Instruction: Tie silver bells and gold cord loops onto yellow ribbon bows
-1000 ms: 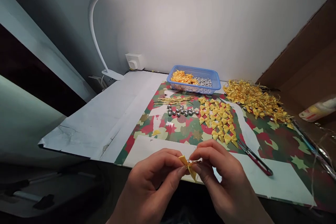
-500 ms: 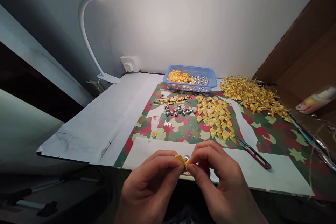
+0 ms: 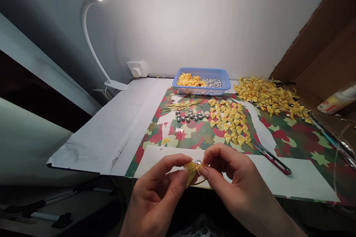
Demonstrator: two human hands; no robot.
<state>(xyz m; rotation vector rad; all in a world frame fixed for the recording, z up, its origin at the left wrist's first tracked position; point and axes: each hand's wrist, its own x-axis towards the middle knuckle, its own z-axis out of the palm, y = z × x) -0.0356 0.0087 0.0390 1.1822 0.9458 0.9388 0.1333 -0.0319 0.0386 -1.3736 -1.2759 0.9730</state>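
Just above the table's front edge, my left hand (image 3: pixel 162 189) pinches a yellow ribbon bow (image 3: pixel 190 173) between thumb and fingers. A silver bell (image 3: pixel 198 163) sits against the bow, partly hidden by my fingertips. My right hand (image 3: pixel 232 174) is closed on a thin gold cord (image 3: pixel 200 181), which loops below the bow. Beyond my hands lie rows of yellow bows (image 3: pixel 230 122), a group of loose silver bells (image 3: pixel 191 116) and a bundle of cut gold cords (image 3: pixel 185 104). Thread snips (image 3: pixel 272 157) rest to the right of my right hand.
At the back stands a blue basket (image 3: pixel 201 71) with bows and bells. A heap of corded bows (image 3: pixel 267 94) lies at the back right, near a cardboard wall (image 3: pixel 314 52) and a bottle (image 3: pixel 336 102). A lamp (image 3: pixel 87 33) stands at the left.
The bow has turned in my left fingers and shows more of its face. My right fingers have drawn slightly away, and the cord loop below looks larger. The view has shifted slightly.
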